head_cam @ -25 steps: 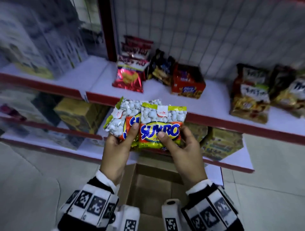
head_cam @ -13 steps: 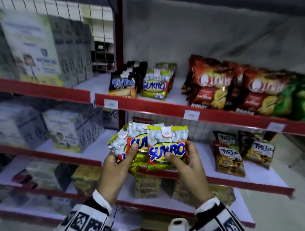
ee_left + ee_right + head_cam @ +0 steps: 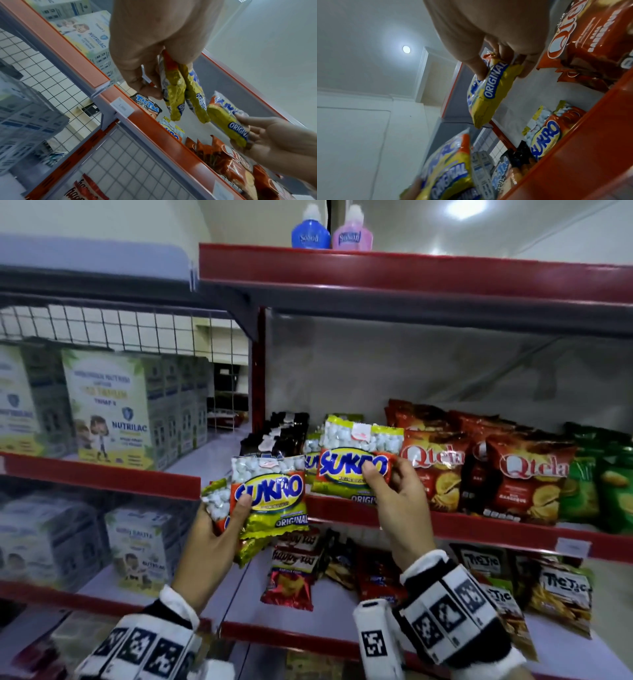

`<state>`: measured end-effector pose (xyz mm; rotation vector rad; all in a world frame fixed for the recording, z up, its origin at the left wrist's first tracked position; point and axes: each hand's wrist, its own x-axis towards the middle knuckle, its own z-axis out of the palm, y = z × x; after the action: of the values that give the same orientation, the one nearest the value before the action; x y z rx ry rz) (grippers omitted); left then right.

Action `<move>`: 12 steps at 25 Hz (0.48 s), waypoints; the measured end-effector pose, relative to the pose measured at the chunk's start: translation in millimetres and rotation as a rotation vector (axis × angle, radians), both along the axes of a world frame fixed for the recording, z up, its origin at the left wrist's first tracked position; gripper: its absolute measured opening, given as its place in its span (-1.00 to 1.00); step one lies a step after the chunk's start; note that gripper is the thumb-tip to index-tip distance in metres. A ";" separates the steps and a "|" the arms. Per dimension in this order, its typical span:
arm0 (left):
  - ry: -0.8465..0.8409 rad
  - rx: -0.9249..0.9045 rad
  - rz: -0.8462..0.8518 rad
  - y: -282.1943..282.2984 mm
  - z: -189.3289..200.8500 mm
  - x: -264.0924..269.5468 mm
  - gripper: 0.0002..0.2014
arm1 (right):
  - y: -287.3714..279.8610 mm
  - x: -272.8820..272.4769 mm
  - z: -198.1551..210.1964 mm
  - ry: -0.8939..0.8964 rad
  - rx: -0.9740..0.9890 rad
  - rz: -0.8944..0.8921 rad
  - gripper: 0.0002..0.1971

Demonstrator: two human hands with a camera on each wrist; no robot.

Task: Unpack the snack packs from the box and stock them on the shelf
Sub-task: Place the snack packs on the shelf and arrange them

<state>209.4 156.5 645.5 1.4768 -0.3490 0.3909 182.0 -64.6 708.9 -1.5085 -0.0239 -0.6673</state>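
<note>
My left hand (image 3: 219, 522) grips two yellow Sukro snack packs (image 3: 270, 494) by their lower part, in front of the red shelf edge (image 3: 411, 518); the left wrist view shows both packs (image 3: 185, 94) hanging side by side from the fingers. My right hand (image 3: 387, 484) pinches a single Sukro pack (image 3: 356, 460) and holds it upright over the shelf, just in front of the Sukro packs standing there (image 3: 546, 129). In the right wrist view the held pack (image 3: 489, 93) hangs above the white shelf floor. The box is out of view.
Black Tic Tac packs (image 3: 274, 436) stand left of the Sukro row, red Qtela bags (image 3: 479, 467) to its right. Nutrilac cartons (image 3: 113, 409) fill the left bay. The lower shelf holds more snack bags (image 3: 291, 573). Two bottles (image 3: 329, 231) stand on top.
The view rose from the open box to the upper shelf. Both hands lifted; the right hand drew one pack away from the bundle and carried it over the shelf edge.
</note>
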 end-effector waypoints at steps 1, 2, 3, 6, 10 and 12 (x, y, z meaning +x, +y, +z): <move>0.001 -0.010 0.013 2.4 2.1 5.3 -0.76 | -5.1 15.0 3.5 -0.011 -0.030 -0.029 -0.79; 0.002 -0.014 0.027 4.6 4.1 8.2 -0.76 | -9.6 30.4 5.2 0.001 -0.072 -0.074 -0.75; 0.003 -0.015 0.039 6.7 5.5 11.1 -0.76 | -14.7 45.9 5.6 0.027 -0.129 -0.128 -0.70; 0.016 -0.017 0.077 15.5 9.2 25.1 -0.68 | -17.6 87.6 0.5 0.122 -0.241 -0.183 -0.62; 0.036 -0.065 0.042 19.3 13.8 54.4 -0.63 | -7.9 121.2 -18.5 0.268 -0.465 -0.179 -0.54; 0.021 -0.058 0.003 18.4 16.0 67.2 -0.64 | -6.6 134.3 -26.4 0.340 -0.551 -0.168 -0.53</move>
<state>276.7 174.9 661.5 1.4244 -0.3166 0.3844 316.3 -71.2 682.5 -2.1598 0.1944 -0.5514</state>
